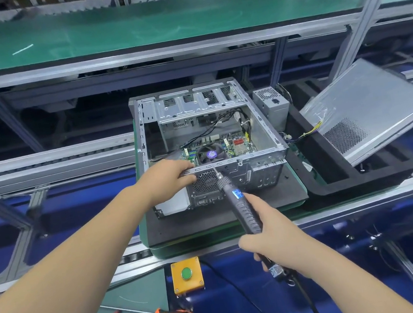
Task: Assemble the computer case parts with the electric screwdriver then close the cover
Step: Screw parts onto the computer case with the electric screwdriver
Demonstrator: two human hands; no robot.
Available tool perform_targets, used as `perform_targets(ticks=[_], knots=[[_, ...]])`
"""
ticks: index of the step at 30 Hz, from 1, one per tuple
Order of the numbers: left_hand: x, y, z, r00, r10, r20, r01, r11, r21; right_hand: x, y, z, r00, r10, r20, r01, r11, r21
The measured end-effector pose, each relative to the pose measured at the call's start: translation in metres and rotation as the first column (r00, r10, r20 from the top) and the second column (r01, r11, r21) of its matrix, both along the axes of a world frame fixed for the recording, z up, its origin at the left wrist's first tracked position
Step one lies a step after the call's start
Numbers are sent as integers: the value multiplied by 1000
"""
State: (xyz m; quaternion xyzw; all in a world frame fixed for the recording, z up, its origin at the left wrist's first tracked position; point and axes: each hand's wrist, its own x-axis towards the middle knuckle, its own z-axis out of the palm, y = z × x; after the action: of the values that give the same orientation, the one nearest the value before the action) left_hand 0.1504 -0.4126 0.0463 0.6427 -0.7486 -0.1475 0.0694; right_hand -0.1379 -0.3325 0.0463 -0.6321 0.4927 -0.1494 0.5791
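On a factory assembly line framed in aluminium rails, an open computer case (208, 142) sits on a black foam pad (210, 218), motherboard and fan exposed. Right of the case, its grey cover (372, 106) leans tilted on a black tray (340, 177). The left hand (168, 179) grips the case's near edge; the right hand (269, 230) clasps the electric screwdriver (237, 200), tip at that edge.

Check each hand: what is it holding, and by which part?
The right hand grips the electric screwdriver around its ribbed handle. The left hand grips the computer case by its near top edge rail.
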Motion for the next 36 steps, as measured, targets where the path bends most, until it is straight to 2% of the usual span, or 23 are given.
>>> perform_targets(ticks=[11, 24, 36], knots=[[2, 4, 11, 1000, 9, -28, -6, 996, 93, 23, 13, -11, 995, 103, -13, -102, 994, 43], [7, 0, 3, 986, 44, -159, -37, 998, 46, 41, 12, -14, 998, 56, -20, -55, 997, 47], [8, -4, 4, 964, 68, -258, -41, 993, 109, 42, 15, -13, 999, 38, 3, -39, 998, 43]])
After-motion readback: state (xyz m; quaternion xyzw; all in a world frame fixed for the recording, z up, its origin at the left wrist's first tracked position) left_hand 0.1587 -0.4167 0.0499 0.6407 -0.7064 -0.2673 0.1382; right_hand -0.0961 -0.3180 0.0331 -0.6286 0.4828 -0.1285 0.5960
